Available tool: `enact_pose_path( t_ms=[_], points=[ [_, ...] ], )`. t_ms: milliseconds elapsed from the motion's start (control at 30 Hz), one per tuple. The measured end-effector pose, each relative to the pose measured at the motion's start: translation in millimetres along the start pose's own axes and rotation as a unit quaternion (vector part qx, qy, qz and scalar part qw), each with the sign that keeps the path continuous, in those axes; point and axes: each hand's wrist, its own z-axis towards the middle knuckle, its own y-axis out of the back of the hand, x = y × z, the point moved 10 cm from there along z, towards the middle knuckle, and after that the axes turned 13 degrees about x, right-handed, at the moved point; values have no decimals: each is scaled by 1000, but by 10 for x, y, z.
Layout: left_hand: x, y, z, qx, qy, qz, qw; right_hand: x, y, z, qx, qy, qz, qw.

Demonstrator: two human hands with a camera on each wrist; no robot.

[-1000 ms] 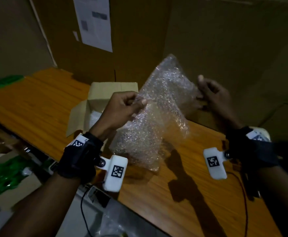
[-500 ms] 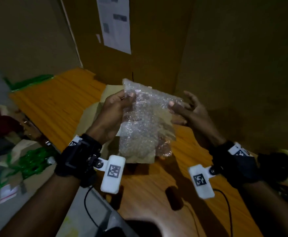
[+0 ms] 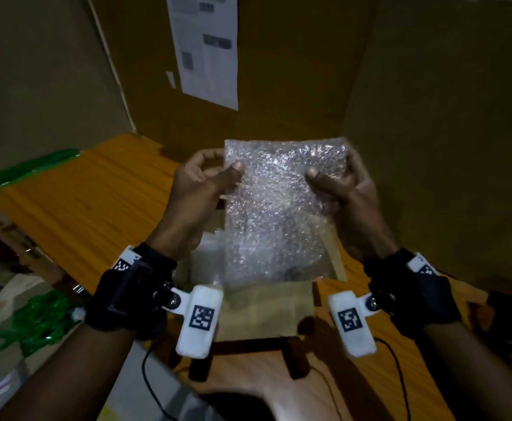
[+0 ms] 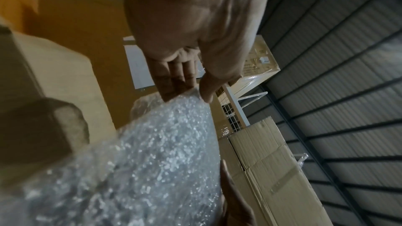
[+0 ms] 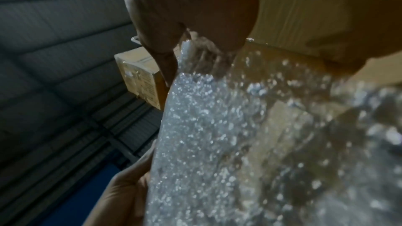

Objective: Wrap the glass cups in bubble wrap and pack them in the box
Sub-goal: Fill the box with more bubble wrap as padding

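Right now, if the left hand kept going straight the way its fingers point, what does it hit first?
Probably the big cardboard wall behind the table. The left hand pinches the bubble wrap at its top corner, fingers pointing away from the person over the open box. Nothing else shows in between, though depth is unclear.

Head above; wrists close beside bubble wrap [image 3: 279, 208]

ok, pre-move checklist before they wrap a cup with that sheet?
1. Left hand pinches the bubble wrap sheet at its top left corner: ok.
2. Right hand pinches the top right corner: ok.
3. Sheet spread flat, no folds: ok in the head view.
4. Cardboard box open on the wooden table, under the sheet: ok.
5. Glass cup within reach: cannot tell, none visible.
6. Free room inside the box: cannot tell, the sheet hides it.
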Motion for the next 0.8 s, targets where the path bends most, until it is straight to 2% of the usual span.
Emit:
enact_pose_path(
  t_ms=[67,167,233,367,433,500,533,567,633,667,733,767,800],
  points=[
    [-32,177,59,-7,-19,9,1000,167,-100,52,-5,52,-95,994],
    [-116,204,163,75,-48,81,993,252,-278,112,7,78,-216,973],
    [-156,159,233,119,-58,175,976,254,-320,156,16,48,-237,970],
    [-154,155,377,129,-57,332,933,201,-307,203,52,-34,-329,942],
    [-148,133,442,133,-71,380,913,269,-304,198,29,-8,-421,907],
    [-148,84,502,157,-80,377,909,411,-278,155,-18,37,-529,847],
    [-154,55,521,176,-80,361,912,469,-262,148,-27,48,-552,832],
    [-159,27,536,198,-76,343,915,500,-236,145,-26,41,-538,842],
    [-174,-29,547,246,-77,302,918,450,-209,109,-8,-15,-437,899],
    [-166,-47,561,261,-75,283,920,390,-199,81,4,-43,-397,917],
    [-92,-39,626,253,-52,300,918,382,-244,-12,11,-38,-371,928],
    [-36,-19,667,234,-40,341,909,418,-246,-51,-3,-12,-369,929],
    [34,-16,697,221,-32,401,889,460,-219,-94,-33,12,-363,931]
  ],
)
